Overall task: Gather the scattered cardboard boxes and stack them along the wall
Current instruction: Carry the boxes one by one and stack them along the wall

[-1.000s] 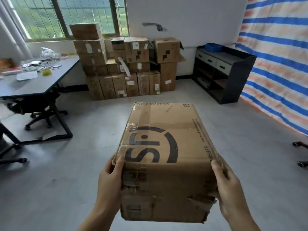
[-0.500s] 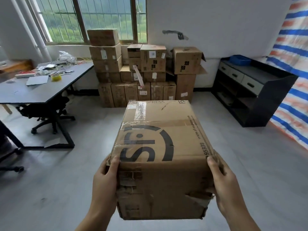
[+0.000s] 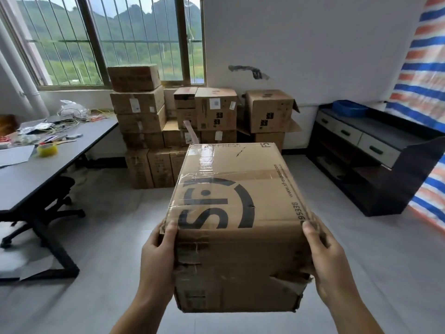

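Cardboard box (image 3: 237,213) held off the floor, left hand (image 3: 157,259) and right hand (image 3: 330,261) fingers gripping its sides.

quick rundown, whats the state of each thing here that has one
carried box: held off the floor, taped shut, near corner torn
left hand: grips the box's left side
right hand: grips the box's right side
box stack: piled against the wall under the window
open-flap box: atop the stack's right end, flap sticking out
cabinet drawers: closed
tape roll: lying flat on the table
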Demonstrator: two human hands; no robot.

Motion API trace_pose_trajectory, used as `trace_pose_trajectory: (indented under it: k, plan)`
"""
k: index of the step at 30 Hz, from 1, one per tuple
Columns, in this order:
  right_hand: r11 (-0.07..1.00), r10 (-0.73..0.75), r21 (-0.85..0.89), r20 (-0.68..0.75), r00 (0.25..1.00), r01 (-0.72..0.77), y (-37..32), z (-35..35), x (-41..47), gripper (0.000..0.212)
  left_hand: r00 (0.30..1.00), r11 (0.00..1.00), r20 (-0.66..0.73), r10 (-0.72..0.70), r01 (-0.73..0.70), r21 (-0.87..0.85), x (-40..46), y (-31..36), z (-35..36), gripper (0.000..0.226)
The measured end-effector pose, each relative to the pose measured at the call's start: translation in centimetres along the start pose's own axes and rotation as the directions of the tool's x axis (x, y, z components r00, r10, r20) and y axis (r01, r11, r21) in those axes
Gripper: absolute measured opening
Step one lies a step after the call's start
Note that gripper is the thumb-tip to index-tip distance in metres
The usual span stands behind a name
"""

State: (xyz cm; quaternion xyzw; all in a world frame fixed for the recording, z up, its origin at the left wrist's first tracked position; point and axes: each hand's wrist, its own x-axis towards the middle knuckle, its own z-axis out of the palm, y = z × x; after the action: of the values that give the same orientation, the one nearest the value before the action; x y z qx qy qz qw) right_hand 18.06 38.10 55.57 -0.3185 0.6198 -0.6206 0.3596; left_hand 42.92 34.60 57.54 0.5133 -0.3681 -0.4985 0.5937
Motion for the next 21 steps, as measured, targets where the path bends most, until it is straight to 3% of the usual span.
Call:
trace_pose_trajectory:
  k: [5, 21]
  plan:
    - [0.999, -0.031, 0.008, -0.029, 0.999, 0.031, -1.3, 3.3, 9.7, 0.041, 0.997, 0.999, 0.064, 0.031, -0.03, -0.016, 9.5, 0.4, 4.8, 0.018]
    - [0.993, -0.115, -0.015, -0.067, 0.991, 0.114, -6.9, 9.1, 52.0, 0.042, 0.994, 0.984, 0.081, 0.072, -0.057, -0.171, 43.2, -0.7, 31.6, 0.02]
